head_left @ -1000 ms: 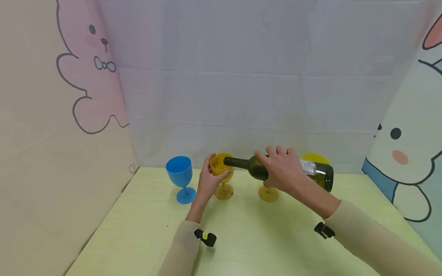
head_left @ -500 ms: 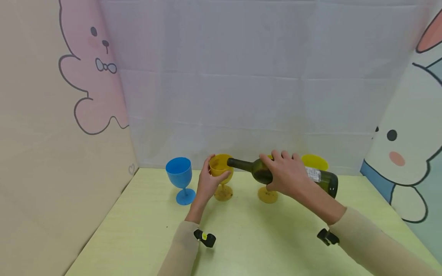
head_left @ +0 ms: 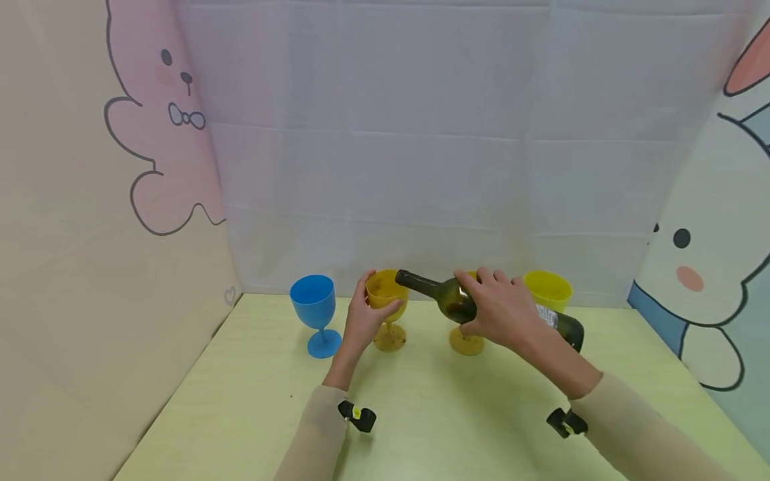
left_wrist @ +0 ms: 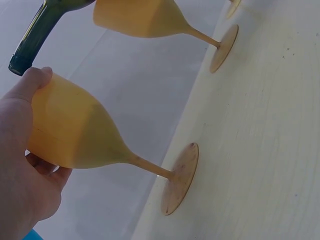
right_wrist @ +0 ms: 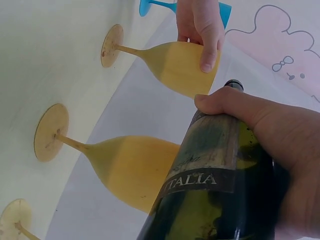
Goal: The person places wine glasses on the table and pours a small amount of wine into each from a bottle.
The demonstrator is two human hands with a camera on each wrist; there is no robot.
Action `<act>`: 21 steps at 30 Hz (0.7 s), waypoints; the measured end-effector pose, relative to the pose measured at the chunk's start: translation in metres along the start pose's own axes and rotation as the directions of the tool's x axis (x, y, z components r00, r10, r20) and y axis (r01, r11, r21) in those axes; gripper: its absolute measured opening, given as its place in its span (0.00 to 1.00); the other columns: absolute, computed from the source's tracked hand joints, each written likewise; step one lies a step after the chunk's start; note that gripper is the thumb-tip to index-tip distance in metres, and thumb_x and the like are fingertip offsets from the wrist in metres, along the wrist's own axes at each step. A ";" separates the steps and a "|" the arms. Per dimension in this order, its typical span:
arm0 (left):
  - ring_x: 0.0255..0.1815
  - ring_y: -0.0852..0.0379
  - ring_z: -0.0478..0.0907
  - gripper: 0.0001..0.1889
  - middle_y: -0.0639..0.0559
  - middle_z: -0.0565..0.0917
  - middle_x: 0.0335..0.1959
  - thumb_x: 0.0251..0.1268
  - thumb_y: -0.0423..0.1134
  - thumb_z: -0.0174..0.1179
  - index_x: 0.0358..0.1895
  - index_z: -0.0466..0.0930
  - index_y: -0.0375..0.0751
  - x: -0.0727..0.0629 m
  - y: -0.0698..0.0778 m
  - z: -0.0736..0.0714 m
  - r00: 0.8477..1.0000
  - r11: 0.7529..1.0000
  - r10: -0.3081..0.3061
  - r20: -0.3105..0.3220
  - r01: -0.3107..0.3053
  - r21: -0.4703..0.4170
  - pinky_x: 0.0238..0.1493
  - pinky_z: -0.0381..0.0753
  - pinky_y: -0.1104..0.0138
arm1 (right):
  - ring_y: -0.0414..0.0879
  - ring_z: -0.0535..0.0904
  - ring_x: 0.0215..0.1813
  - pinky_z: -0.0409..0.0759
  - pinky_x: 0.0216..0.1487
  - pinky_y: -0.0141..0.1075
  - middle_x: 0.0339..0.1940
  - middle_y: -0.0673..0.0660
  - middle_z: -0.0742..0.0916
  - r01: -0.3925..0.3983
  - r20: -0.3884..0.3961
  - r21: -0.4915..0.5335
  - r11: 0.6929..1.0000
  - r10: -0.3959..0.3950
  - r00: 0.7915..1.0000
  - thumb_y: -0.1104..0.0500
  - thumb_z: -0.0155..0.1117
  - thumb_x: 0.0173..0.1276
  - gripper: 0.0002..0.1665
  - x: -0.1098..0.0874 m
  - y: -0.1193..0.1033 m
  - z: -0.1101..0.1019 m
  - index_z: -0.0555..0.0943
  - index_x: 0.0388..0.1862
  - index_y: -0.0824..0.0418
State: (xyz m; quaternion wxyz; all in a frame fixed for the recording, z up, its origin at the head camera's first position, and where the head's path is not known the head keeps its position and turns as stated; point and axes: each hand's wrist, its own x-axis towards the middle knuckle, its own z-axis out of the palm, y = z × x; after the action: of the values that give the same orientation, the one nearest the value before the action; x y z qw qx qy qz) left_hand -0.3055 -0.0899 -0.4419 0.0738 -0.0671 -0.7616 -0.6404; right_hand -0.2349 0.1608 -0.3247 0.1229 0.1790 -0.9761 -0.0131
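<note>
My left hand [head_left: 367, 317] grips the bowl of a yellow goblet [left_wrist: 75, 125], thumb near the rim, while its foot rests on the table. A green glass wine bottle [head_left: 455, 300] is held by my right hand [head_left: 502, 310], wrapped round its body. The bottle lies tilted, mouth at the upper left by the held goblet's rim, base lower at the right. In the right wrist view its label [right_wrist: 205, 155] reads "ITALIA". Behind the bottle stands a second yellow goblet [right_wrist: 132, 167], its bowl mostly hidden in the head view. I cannot see any liquid flowing.
A blue goblet [head_left: 314, 304] stands left of my left hand. Another yellow goblet [head_left: 549, 287] is at the right, partly behind the bottle. The pale table [head_left: 421, 427] meets a white cloth backdrop [head_left: 385, 133] behind the goblets. Side panels carry cartoon animals.
The bottle's neck has risen and its base has dropped, so its mouth now points upward at the goblet's rim. The bottle has also shifted slightly right. My left hand and its goblet stay put.
</note>
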 end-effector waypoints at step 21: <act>0.78 0.45 0.58 0.47 0.54 0.58 0.79 0.59 0.52 0.71 0.78 0.52 0.56 -0.005 0.025 -0.011 0.993 0.983 0.106 0.049 -0.112 0.147 0.75 0.60 0.44 | 0.52 0.75 0.40 0.71 0.31 0.38 0.48 0.58 0.81 -0.037 -0.108 0.257 0.966 0.067 0.992 0.37 0.78 0.46 0.51 -0.018 0.009 0.012 0.70 0.70 0.49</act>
State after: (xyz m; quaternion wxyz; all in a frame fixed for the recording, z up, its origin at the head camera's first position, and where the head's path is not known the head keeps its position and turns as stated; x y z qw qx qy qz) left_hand -0.2955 -0.0969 -0.4168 0.0979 -0.1161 -0.8041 -0.5748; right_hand -0.2247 0.1750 -0.3395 0.1555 0.1679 -0.9653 0.1257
